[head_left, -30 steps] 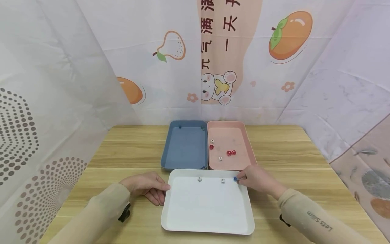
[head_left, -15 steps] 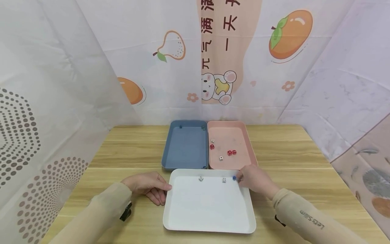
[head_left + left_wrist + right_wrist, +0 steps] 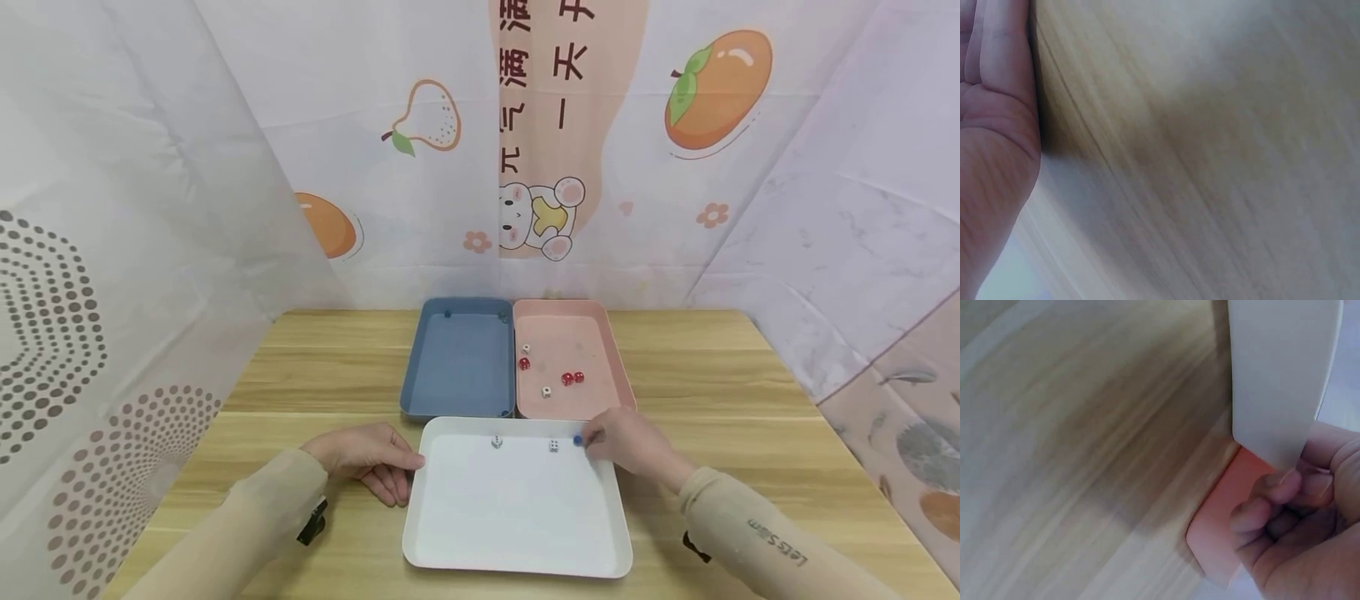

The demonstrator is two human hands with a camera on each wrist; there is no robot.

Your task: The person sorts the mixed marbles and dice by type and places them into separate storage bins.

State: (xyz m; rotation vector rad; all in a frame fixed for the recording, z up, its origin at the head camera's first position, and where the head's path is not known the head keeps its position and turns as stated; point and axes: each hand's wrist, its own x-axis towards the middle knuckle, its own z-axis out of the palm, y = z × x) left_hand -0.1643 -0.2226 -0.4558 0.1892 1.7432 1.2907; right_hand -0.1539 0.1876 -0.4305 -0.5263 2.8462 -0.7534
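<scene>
A white tray [image 3: 517, 508] lies at the front of the table, with two white dice [image 3: 497, 442] near its far wall. My left hand [image 3: 372, 460] is at the tray's left side, thumb over the rim and the other fingers bent below it outside the wall. My right hand [image 3: 630, 442] reaches over the far right corner, and its fingertips pinch a small blue die [image 3: 577, 440], partly hidden by them. In the right wrist view the other fingers are curled beside the white tray's corner. The left wrist view shows only my palm close over the wood.
Behind the white tray stand a blue tray [image 3: 461, 367] with a few small dark dice by its edges and a pink tray [image 3: 592, 350] holding red dice [image 3: 567, 378] and white dice [image 3: 546, 392]. All are on a wooden table [image 3: 697, 375] before a printed curtain [image 3: 337, 83].
My right fingertips and the blue die have shifted slightly left, closer to the nearby white die. My left hand stays at the tray's rim.
</scene>
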